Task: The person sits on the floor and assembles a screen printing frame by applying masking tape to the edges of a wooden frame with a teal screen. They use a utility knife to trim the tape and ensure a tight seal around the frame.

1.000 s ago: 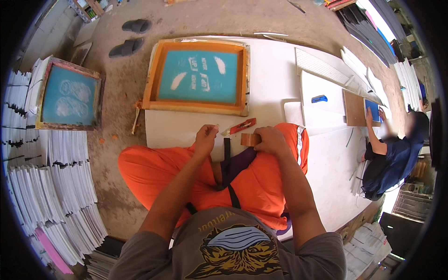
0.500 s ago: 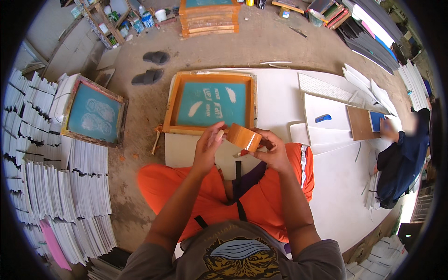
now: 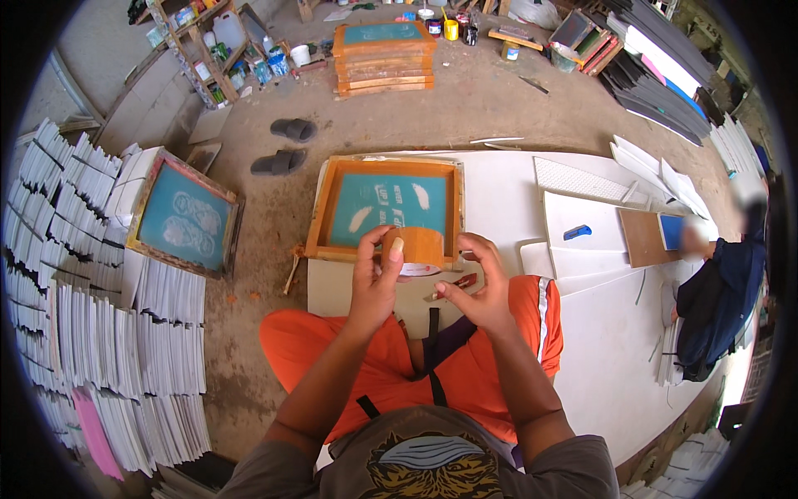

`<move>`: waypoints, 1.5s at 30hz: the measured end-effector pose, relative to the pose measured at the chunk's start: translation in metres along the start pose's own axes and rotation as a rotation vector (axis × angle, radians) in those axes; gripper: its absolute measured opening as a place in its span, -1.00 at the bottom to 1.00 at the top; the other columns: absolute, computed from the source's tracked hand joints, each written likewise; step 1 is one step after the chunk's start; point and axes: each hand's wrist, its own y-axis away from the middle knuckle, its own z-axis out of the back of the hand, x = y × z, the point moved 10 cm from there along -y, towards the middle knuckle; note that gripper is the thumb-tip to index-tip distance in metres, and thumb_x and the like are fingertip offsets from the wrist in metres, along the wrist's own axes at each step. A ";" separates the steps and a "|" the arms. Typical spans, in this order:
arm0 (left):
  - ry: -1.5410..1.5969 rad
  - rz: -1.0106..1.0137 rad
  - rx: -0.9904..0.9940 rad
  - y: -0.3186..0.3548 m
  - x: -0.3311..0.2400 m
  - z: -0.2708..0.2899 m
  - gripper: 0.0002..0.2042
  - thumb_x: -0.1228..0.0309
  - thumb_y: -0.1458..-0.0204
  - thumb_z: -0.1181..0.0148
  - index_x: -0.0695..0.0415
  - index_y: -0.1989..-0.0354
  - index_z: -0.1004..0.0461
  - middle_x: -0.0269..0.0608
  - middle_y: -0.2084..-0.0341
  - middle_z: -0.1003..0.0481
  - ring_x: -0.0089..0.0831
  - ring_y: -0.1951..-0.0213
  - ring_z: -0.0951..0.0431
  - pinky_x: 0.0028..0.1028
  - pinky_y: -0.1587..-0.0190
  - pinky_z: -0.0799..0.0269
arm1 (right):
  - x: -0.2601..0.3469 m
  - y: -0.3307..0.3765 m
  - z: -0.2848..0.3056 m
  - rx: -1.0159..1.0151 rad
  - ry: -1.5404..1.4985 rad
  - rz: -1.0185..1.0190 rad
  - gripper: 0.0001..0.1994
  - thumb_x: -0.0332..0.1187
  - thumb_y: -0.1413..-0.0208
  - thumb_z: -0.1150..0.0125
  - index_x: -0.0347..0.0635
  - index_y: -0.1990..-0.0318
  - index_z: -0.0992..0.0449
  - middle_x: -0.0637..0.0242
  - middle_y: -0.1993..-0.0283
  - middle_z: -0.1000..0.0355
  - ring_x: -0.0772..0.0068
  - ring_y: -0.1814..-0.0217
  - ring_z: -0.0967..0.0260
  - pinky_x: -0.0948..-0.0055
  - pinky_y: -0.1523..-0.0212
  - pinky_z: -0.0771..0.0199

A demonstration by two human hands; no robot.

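A roll of brown packing tape [image 3: 422,247] is gripped at its left side by my left hand [image 3: 378,279], with the thumb in front. To the right of the roll, my right hand [image 3: 482,283] is open, thumb and fingers apart and nothing between them. Just beyond my hands lies a wooden-framed printing screen [image 3: 328,204] with teal mesh and pale lettering and footprint shapes; the tape roll overlaps its near edge from this angle. A small red tool [image 3: 457,285] rests on the white board below my hands, partly hidden by the right thumb.
A blue utility knife [image 3: 577,233] lies on white sheets to the right, near a brown board [image 3: 642,237]. Another person [image 3: 719,287] works at the far right. Stacked white sheets [image 3: 125,362] and a second screen [image 3: 187,214] stand left. Sandals [image 3: 278,162] and stacked frames [image 3: 384,62] are ahead.
My right hand has let go of the tape roll and opened beside it. The left hand has closed on the roll, which has turned and shifted slightly. The view has tilted up a little.
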 end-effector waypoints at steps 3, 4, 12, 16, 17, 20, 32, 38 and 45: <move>-0.206 -0.095 -0.080 0.002 -0.016 0.003 -0.55 0.20 -0.34 -0.23 0.14 -0.29 -0.36 -0.11 -0.14 -0.35 -0.37 -0.08 -0.44 -0.41 0.10 -0.58 | 0.047 -0.008 0.008 -0.048 0.282 0.186 -0.47 -0.44 0.10 -0.62 -0.33 -0.07 -0.57 0.06 -0.05 -0.56 0.10 -0.04 -0.54 0.24 0.01 -0.59; -0.283 -0.161 -0.098 0.003 -0.020 0.005 -0.55 0.22 -0.32 -0.26 0.14 -0.28 -0.37 -0.12 -0.12 -0.34 -0.37 -0.08 -0.43 -0.42 0.11 -0.58 | 0.058 -0.011 0.004 -0.045 0.307 0.209 -0.52 -0.44 0.10 -0.61 -0.32 -0.02 -0.60 0.07 0.00 -0.57 0.10 0.00 -0.54 0.25 0.04 -0.59; -0.519 -0.439 -0.142 0.015 -0.059 -0.005 -0.52 0.31 -0.22 -0.37 0.11 -0.27 -0.41 -0.10 -0.07 -0.22 -0.32 -0.11 -0.39 -0.51 0.21 -0.55 | 0.076 -0.021 -0.012 -0.008 0.427 0.245 -0.72 -0.43 0.01 -0.54 -0.29 0.13 -0.65 0.16 0.13 -0.62 0.16 0.19 -0.58 0.29 0.20 -0.61; -0.561 -0.448 -0.138 0.016 -0.059 -0.004 -0.49 0.27 -0.19 -0.41 0.08 -0.28 -0.41 -0.11 -0.07 -0.22 -0.34 -0.09 -0.40 -0.54 0.28 -0.52 | 0.071 -0.019 -0.016 0.005 0.425 0.250 -0.74 -0.40 -0.04 -0.50 -0.28 0.14 -0.63 0.17 0.17 -0.61 0.16 0.21 -0.58 0.27 0.21 -0.60; -0.574 -0.453 -0.139 0.016 -0.059 -0.003 -0.48 0.26 -0.18 -0.41 0.07 -0.28 -0.41 -0.11 -0.07 -0.22 -0.35 -0.08 -0.41 -0.55 0.29 -0.52 | 0.071 -0.019 -0.016 0.009 0.422 0.249 -0.75 -0.41 -0.05 -0.49 -0.28 0.14 -0.63 0.17 0.17 -0.62 0.15 0.22 -0.58 0.27 0.22 -0.60; -0.574 -0.460 -0.142 0.016 -0.058 -0.002 -0.49 0.25 -0.19 -0.41 0.06 -0.28 -0.42 -0.12 -0.08 -0.22 -0.37 -0.05 -0.43 -0.55 0.32 -0.50 | 0.071 -0.020 -0.016 0.027 0.403 0.244 -0.78 -0.43 -0.07 -0.47 -0.29 0.15 -0.63 0.19 0.18 -0.62 0.15 0.23 -0.58 0.27 0.23 -0.61; -0.601 -0.427 -0.134 0.016 -0.054 -0.001 -0.49 0.22 -0.17 -0.43 0.04 -0.26 -0.43 -0.12 -0.07 -0.23 -0.38 0.00 -0.43 -0.52 0.31 -0.48 | 0.064 -0.022 -0.016 0.061 0.359 0.249 -0.86 -0.50 -0.13 -0.38 -0.29 0.17 -0.63 0.19 0.21 -0.61 0.14 0.26 -0.58 0.25 0.22 -0.62; -0.653 -0.444 -0.145 0.016 -0.052 -0.006 -0.49 0.23 -0.18 -0.42 0.08 -0.25 -0.42 -0.10 -0.05 -0.24 -0.34 0.00 -0.43 -0.49 0.32 -0.49 | 0.062 -0.014 -0.023 0.054 0.516 0.285 -0.85 -0.56 -0.08 -0.39 -0.30 0.19 -0.57 0.13 0.25 -0.59 0.09 0.27 -0.58 0.21 0.24 -0.62; -0.582 -0.430 -0.131 0.013 -0.038 -0.007 -0.52 0.27 -0.23 -0.36 0.17 -0.24 -0.38 -0.09 -0.03 -0.28 -0.29 -0.05 -0.40 -0.35 0.06 -0.52 | 0.049 -0.012 -0.019 -0.004 0.424 0.201 -0.86 -0.58 -0.08 -0.34 -0.28 0.22 -0.53 0.14 0.26 -0.54 0.09 0.26 -0.55 0.21 0.24 -0.57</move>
